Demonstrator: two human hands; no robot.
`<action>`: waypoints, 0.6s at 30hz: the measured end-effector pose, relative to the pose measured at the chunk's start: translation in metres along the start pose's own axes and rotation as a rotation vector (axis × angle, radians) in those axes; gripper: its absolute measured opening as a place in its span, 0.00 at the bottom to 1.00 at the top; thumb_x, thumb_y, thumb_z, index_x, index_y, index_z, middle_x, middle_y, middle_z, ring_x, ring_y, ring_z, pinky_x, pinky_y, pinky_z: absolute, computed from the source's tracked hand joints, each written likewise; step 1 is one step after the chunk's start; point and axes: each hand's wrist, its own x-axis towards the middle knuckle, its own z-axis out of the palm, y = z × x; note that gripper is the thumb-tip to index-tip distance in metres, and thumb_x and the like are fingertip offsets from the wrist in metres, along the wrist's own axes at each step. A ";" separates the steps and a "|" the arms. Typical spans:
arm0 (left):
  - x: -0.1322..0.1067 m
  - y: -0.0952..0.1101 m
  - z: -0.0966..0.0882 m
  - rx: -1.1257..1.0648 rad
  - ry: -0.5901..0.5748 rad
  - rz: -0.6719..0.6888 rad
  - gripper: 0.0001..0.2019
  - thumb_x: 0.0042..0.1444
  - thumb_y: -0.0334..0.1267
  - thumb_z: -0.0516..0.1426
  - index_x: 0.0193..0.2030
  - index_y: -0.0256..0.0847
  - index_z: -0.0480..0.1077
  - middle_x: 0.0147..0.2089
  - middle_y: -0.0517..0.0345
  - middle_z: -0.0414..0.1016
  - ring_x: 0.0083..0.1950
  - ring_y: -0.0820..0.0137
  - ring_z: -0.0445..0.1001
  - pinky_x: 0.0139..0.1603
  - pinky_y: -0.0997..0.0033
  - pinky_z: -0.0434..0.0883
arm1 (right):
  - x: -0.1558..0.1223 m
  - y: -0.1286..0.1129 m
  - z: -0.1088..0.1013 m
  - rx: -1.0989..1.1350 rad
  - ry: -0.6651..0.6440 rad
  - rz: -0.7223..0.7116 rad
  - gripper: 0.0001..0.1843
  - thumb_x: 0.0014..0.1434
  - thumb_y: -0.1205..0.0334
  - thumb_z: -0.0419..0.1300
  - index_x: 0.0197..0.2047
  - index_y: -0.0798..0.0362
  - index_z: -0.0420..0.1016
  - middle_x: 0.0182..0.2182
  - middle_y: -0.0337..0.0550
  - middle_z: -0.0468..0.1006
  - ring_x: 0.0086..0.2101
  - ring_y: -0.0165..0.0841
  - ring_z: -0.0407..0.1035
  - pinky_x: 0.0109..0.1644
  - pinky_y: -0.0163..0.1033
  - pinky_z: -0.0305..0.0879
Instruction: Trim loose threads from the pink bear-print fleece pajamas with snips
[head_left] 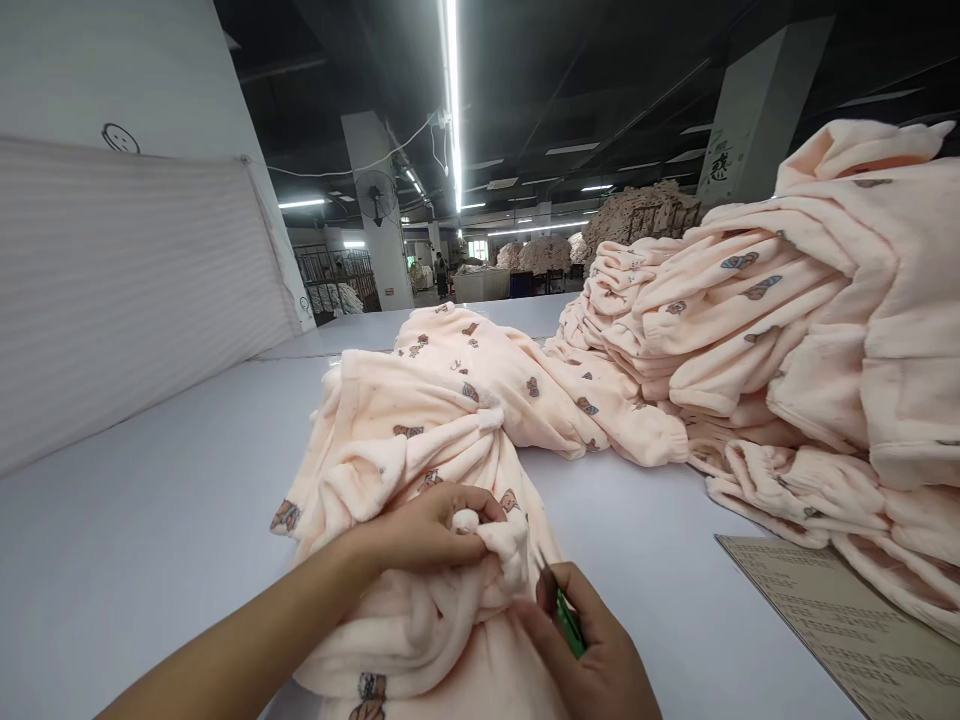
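Note:
A peach fleece garment (420,420) printed with small bears lies bunched on the white table (150,520) in front of me. My left hand (431,530) is closed, pinching a fold of the garment near its lower end. Just to the right, my right hand (592,650) is closed around small green thread snips (566,615), whose tip points up toward the pinched fold.
A tall stack of the same peach garments (810,330) fills the right side of the table. A sheet of brown card (840,610) lies at the lower right. A white panel (112,290) stands along the left. More garment piles and a wall fan are far behind.

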 end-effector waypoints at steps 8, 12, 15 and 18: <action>-0.004 0.013 -0.006 -0.092 0.036 -0.044 0.09 0.53 0.36 0.54 0.34 0.35 0.74 0.27 0.62 0.69 0.28 0.75 0.62 0.29 0.78 0.59 | 0.029 -0.006 0.014 0.248 0.019 -0.053 0.14 0.54 0.48 0.55 0.31 0.48 0.58 0.25 0.31 0.59 0.27 0.29 0.58 0.30 0.32 0.57; 0.001 0.004 -0.014 -0.182 0.023 -0.136 0.18 0.53 0.49 0.56 0.23 0.35 0.67 0.17 0.67 0.56 0.20 0.79 0.51 0.20 0.78 0.52 | 0.041 -0.003 0.010 0.290 -0.006 0.012 0.16 0.54 0.47 0.55 0.31 0.49 0.57 0.23 0.31 0.58 0.26 0.28 0.58 0.28 0.31 0.56; 0.004 -0.003 -0.013 -0.236 0.053 -0.166 0.17 0.50 0.49 0.58 0.23 0.36 0.66 0.18 0.68 0.57 0.20 0.79 0.51 0.21 0.78 0.51 | 0.034 0.000 0.004 0.205 -0.005 0.043 0.16 0.53 0.46 0.57 0.30 0.50 0.61 0.25 0.33 0.62 0.30 0.29 0.60 0.34 0.32 0.57; 0.005 -0.006 -0.013 -0.275 0.037 -0.165 0.17 0.49 0.47 0.59 0.20 0.35 0.66 0.18 0.66 0.58 0.22 0.78 0.54 0.23 0.78 0.54 | 0.020 -0.001 -0.003 0.131 -0.006 0.043 0.17 0.56 0.43 0.53 0.30 0.49 0.63 0.26 0.33 0.63 0.31 0.30 0.60 0.35 0.31 0.56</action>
